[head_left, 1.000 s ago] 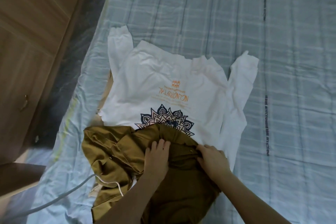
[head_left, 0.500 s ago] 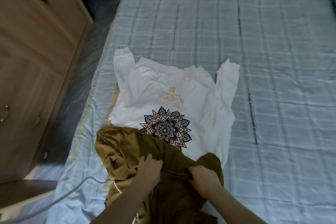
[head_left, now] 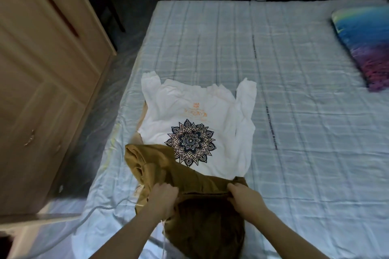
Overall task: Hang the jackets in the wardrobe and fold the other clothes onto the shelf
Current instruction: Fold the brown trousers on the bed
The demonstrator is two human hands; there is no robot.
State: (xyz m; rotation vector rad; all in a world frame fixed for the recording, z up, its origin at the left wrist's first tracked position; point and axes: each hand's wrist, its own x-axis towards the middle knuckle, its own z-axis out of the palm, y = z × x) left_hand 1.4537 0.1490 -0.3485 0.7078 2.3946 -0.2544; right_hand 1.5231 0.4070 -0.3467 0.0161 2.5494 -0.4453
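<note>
I have the brown garment (head_left: pixel 189 200) bunched at the near edge of the bed (head_left: pixel 294 90), overlapping the white shirt (head_left: pixel 195 115). My left hand (head_left: pixel 162 197) and right hand (head_left: pixel 245 197) grip its top hem, fingers curled. It looks soft, limp and light, so holding the hem corners should keep it spread.

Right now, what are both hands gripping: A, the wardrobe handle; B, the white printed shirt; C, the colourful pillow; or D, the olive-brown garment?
D: the left hand and right hand both pinch the top edge of the olive-brown garment, which overlaps the white shirt.
</note>
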